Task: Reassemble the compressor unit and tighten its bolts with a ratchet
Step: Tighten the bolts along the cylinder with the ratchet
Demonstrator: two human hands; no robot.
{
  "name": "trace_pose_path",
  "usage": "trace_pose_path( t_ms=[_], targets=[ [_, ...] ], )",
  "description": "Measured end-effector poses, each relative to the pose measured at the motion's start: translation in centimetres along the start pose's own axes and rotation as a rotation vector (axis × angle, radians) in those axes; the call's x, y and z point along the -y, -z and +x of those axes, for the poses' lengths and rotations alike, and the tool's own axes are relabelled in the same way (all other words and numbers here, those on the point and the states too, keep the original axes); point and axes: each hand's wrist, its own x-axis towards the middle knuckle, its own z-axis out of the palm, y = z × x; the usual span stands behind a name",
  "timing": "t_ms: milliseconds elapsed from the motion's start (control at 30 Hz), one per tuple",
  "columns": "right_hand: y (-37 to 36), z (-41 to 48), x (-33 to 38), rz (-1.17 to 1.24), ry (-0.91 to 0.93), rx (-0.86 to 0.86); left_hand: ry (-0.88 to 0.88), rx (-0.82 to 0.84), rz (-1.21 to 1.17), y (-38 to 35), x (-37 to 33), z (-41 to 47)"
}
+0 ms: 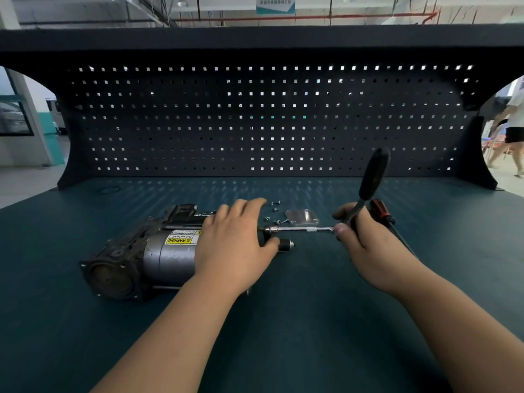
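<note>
Grey-metal compressor unit [167, 259] lies on its side left of centre on the desk [283, 321], steadied by the left hand [232, 242] with fingers spread flat, while the right hand [365, 239] clamps its fingers round the ratchet [368, 182], extension bar [300, 229] levelled at the unit's end, apparently to seat a bolt.

On the counter [283, 321], the compressor [158, 256] lies left; bolts [273, 211] and a plate [302, 217] lie behind centre, a screwdriver [381, 212] to the right, and a pegboard [255, 123] stands behind.
</note>
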Motion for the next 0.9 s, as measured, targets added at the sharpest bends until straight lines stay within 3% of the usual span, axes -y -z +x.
trace_pose_path(
  t_ms=[267, 400, 500, 700, 900],
  targets=[
    [-0.8, 0.4, 0.6, 0.317, -0.215, -0.047, 0.105, 0.035, -0.074, 1.1, 1.9, -0.7],
    [-1.3, 1.0, 1.7, 0.589, -0.418, -0.072, 0.04, -0.048, -0.135, 0.7, 0.8, -0.7],
    [-1.3, 0.9, 2.3, 0.697, -0.509, -0.037, -0.056, -0.011, -0.055, 0.1, -0.4, -0.8],
    [-1.3, 0.7, 2.4, 0.712, -0.542, 0.008, -0.036, 0.065, 0.103, -0.5, -1.0, -0.2],
    [-1.0, 0.4, 1.4, 0.568, -0.408, 0.012, -0.013, 0.093, 0.158, -0.5, -1.3, 0.0]
  ],
)
